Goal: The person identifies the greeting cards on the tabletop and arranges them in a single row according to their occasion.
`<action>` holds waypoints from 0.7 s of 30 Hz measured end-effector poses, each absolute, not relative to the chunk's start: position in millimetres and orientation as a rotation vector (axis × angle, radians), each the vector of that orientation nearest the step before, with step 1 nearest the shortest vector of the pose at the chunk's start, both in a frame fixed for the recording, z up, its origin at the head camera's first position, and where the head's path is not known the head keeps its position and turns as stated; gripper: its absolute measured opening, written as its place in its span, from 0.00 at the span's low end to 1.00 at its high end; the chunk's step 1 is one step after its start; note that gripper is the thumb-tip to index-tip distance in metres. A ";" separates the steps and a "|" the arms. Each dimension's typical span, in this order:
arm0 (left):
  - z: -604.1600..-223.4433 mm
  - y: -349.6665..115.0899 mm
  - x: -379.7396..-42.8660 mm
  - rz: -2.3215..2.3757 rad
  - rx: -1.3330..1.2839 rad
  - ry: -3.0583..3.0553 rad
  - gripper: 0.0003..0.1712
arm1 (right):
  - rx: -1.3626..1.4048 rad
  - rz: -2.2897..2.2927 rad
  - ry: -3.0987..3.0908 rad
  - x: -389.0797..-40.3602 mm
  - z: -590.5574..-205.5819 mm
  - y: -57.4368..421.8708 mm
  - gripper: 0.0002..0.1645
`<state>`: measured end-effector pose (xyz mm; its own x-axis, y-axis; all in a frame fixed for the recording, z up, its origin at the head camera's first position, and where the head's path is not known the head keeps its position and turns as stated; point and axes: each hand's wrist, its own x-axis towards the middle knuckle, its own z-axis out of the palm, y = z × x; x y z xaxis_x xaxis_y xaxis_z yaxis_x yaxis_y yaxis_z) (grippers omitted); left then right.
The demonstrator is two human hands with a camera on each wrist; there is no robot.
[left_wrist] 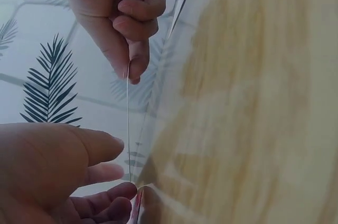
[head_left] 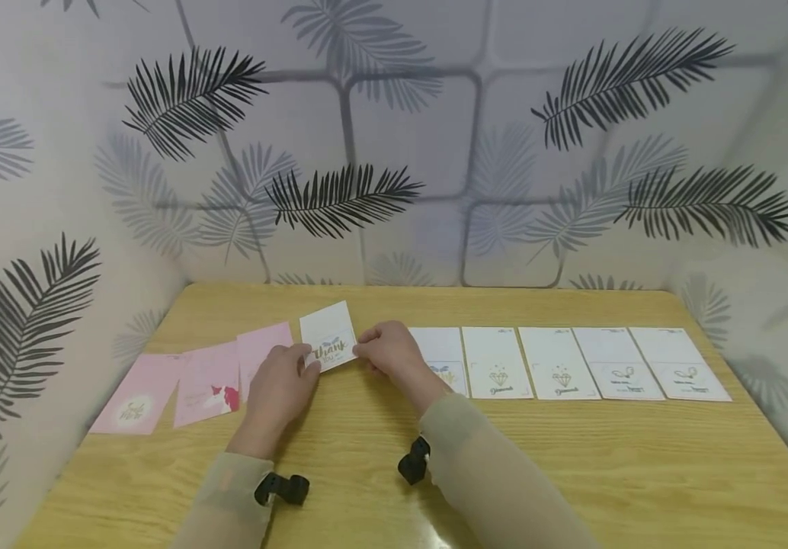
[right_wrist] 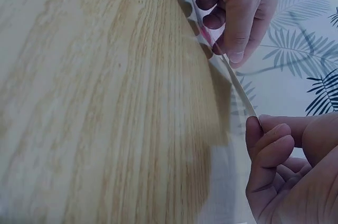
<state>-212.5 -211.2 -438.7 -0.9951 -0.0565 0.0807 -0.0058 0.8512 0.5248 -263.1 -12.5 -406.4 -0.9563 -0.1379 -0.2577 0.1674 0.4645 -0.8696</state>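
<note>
A white card (head_left: pixel 325 326) printed with gold "Thank You" lettering is held tilted above the table between both hands. At its lower left corner, the left hand (head_left: pixel 284 385) pinches it between thumb and fingers. The right hand (head_left: pixel 394 352) grips the lower right edge with thumb and curled fingers. Seen from the left wrist, the card (left_wrist: pixel 128 123) is edge-on, a thin line between the left hand (left_wrist: pixel 58 174) and the right hand (left_wrist: pixel 119 12). The right wrist view also shows the card (right_wrist: pixel 242 91) nearly edge-on, lifted off the wood.
Pink cards lie to the left: one with a pale circle (head_left: pixel 135 408), one with a red-and-white figure (head_left: pixel 202 381), and one (head_left: pixel 260 343) partly behind the left hand. Several white cards (head_left: pixel 558 362) form a row on the right of the wooden table (head_left: pixel 366 473). A leaf-patterned wall (head_left: pixel 414 244) stands behind.
</note>
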 end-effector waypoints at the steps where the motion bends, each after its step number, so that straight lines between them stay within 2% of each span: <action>1: -438.5 -211.4 -212.8 -0.860 0.053 -2.921 0.26 | 0.023 -1.489 2.432 -262.3 -405.6 -11.3 0.12; 11: -431.3 -210.4 -209.4 -1.083 0.122 -2.841 0.31 | 0.027 -1.590 2.407 -251.6 -400.1 0.5 0.12; 21: -427.9 -197.7 -207.3 -1.044 0.069 -2.830 0.29 | 0.065 -1.680 2.318 -240.5 -395.7 15.6 0.11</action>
